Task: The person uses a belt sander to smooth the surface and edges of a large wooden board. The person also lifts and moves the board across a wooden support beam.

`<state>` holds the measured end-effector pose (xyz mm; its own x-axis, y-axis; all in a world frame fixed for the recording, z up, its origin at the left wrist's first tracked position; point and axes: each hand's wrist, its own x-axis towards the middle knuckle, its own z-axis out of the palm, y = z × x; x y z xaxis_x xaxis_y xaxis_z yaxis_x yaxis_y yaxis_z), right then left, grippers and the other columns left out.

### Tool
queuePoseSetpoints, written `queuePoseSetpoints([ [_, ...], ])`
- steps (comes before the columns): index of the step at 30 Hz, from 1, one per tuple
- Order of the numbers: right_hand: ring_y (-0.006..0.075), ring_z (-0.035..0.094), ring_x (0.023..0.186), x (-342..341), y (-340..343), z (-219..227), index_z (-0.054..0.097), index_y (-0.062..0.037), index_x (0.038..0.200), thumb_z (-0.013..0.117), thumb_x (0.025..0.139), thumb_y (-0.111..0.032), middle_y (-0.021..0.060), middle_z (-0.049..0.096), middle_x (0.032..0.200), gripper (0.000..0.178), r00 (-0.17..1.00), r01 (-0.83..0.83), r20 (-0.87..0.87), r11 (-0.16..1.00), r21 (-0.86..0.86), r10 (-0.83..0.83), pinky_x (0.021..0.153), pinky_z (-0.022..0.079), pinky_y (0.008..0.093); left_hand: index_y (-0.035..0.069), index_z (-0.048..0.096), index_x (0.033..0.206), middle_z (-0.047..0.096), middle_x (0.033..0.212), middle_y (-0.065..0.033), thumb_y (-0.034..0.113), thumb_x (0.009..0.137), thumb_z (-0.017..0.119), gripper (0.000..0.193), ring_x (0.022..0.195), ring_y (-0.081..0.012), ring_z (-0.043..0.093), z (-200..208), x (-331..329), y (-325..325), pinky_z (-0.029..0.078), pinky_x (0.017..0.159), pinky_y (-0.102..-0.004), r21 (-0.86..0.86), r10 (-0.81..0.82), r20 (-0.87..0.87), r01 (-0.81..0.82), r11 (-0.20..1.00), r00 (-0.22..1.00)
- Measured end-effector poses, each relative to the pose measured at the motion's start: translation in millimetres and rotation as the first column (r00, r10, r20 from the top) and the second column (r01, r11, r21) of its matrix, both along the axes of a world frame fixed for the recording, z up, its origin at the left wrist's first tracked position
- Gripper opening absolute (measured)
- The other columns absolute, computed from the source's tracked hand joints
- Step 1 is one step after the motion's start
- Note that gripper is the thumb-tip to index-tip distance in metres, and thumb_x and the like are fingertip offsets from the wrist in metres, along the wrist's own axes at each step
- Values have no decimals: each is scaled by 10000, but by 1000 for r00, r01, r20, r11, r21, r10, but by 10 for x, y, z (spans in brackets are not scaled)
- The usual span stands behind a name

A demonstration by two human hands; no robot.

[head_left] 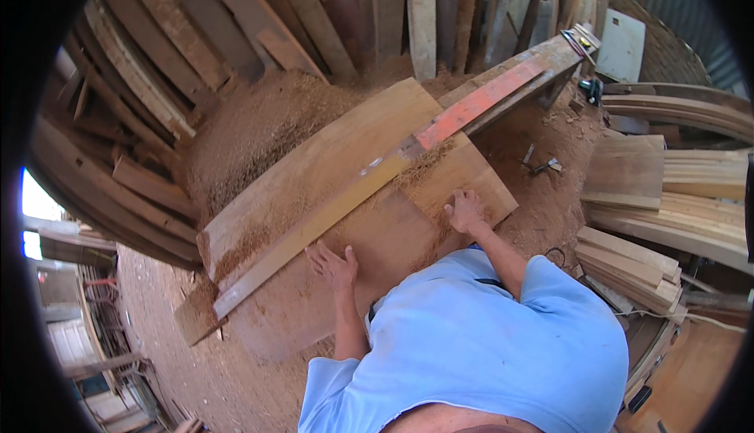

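A wide wooden panel (385, 225) lies before me, dusted with sawdust. Across it runs a long straight wooden bar (306, 233), yellowish along most of its length; a red-orange strip (481, 103) continues its line at the far right. My left hand (335, 266) has its fingers spread by the near edge of the bar, and I cannot tell whether the fingertips touch it. Flat on the panel's right part rests my right hand (466, 211), fingers apart, holding nothing. Beyond the bar, another broad board section (345, 142) slopes toward a sawdust heap.
A large sawdust heap (271, 123) rises behind the boards. Upright planks (422, 21) lean along the back, and curved timbers (102, 190) stand at the left. Stacked boards (628, 264) lie at the right. A small dark tool (542, 168) sits on the ground.
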<state>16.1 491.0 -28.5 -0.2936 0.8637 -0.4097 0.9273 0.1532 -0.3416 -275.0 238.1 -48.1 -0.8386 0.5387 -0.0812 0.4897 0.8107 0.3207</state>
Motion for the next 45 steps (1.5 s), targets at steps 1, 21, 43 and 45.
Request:
queuePoseSetpoints([
  [1, 461, 492, 1387, -34, -1, 19, 528, -80, 1507, 670, 1010, -369, 253, 517, 1463, 593, 1000, 10, -16, 1000, -7, -10, 1167, 419, 573, 15, 263, 1685, 164, 1756, -321, 487, 928, 762, 1022, 1622, -513, 165, 25, -84, 194, 172, 1288, -659, -14, -81, 15, 81, 997, 997],
  [21, 472, 550, 1424, 1048, 1316, -381, 595, -14, 1486, 561, 1039, -576, 317, 584, 1508, 719, 893, 442, 25, 864, -242, -450, 1182, 448, 525, 129, 463, 1612, 406, 1650, -161, 387, 857, 873, 897, 1499, -448, 382, 121, -618, 1241, 273, 1222, -661, -232, -327, 65, 333, 914, 943],
  [43, 442, 399, 1462, 118, 3628, -435, 592, -23, 1416, 666, 999, -449, 190, 514, 1562, 601, 978, -201, 24, 909, 365, 207, 1220, 326, 551, 39, 309, 1660, 379, 1645, -209, 396, 728, 944, 1183, 1572, -437, 287, 68, 685, 2924, 192, 1282, -652, -192, -401, 189, 434, 880, 897],
  [45, 434, 397, 1458, 262, 3539, -480, 609, -24, 1394, 664, 997, -453, 183, 515, 1559, 588, 971, -219, -2, 897, 383, 238, 1231, 313, 547, 41, 329, 1653, 383, 1637, -218, 419, 727, 937, 1171, 1577, -453, 269, 171, 742, 2939, 176, 1285, -654, -201, -388, 219, 430, 880, 895],
])
